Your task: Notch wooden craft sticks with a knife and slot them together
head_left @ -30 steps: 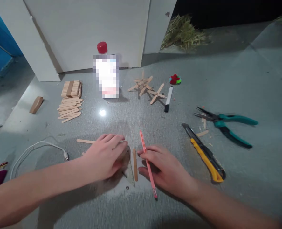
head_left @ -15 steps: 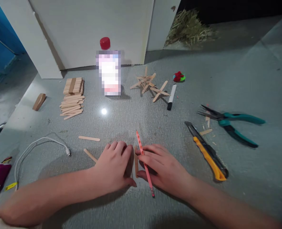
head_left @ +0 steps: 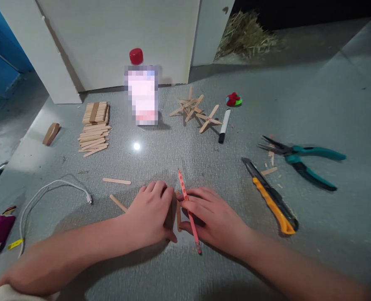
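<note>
My right hand (head_left: 208,215) holds a pink pencil (head_left: 192,220) between its fingers, its tip pointing away from me. The same hand's fingertips and thumb touch a wooden stick (head_left: 178,213) that stands lengthwise between my hands. My left hand (head_left: 152,211) is curled, palm down, just left of that stick; whatever lies under its fingers is hidden. Another stick (head_left: 118,203) runs partly beneath my left wrist, and a loose stick (head_left: 116,181) lies beyond it.
Bundled sticks (head_left: 95,113) and a loose pile (head_left: 93,140) lie at left, near a white cable (head_left: 60,181). Joined sticks (head_left: 190,105) and a marker (head_left: 224,126) are at the back. A cutter (head_left: 271,200) and pliers (head_left: 298,159) lie right.
The view has shifted slightly. Both hands keep nearly the same pose around the stick, and the pencil stays in my right hand.
</note>
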`<state>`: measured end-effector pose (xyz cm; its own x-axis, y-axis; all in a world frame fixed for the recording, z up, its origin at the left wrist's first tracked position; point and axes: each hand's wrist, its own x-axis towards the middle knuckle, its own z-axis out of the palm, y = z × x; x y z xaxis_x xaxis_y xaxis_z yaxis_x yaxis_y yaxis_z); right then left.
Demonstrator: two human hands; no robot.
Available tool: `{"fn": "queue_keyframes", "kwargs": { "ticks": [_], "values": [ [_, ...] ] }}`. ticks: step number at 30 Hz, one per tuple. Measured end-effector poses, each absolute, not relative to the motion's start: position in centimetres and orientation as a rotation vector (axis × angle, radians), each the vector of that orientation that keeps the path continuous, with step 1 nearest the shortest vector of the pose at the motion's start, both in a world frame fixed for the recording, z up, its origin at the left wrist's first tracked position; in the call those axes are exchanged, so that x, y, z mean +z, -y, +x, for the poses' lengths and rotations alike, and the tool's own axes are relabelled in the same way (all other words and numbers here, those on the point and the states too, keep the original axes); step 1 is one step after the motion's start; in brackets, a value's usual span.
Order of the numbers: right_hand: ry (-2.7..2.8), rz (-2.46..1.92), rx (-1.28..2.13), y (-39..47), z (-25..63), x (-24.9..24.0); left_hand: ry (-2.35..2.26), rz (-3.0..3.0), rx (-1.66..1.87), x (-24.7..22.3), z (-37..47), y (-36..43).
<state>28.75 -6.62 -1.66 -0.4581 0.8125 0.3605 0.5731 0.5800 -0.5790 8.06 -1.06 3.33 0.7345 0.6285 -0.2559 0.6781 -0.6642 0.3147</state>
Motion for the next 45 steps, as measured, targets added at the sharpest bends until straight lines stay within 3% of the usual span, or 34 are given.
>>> {"fn": "queue_keyframes", "kwargs": {
  "ticks": [27,34,45],
  "values": [
    [2.184,-1.098,0.507,6.6,28.8,-1.7,-0.942,2.619,-0.258,4.0,8.8,0.7],
    [2.169,-1.106,0.495,6.5,28.7,-1.6,-0.943,2.476,-0.041,3.0,8.2,1.2],
    [2.142,-1.113,0.493,6.6,28.8,-1.8,-0.874,2.524,-0.014,2.4,8.0,0.7]
  ]
}}
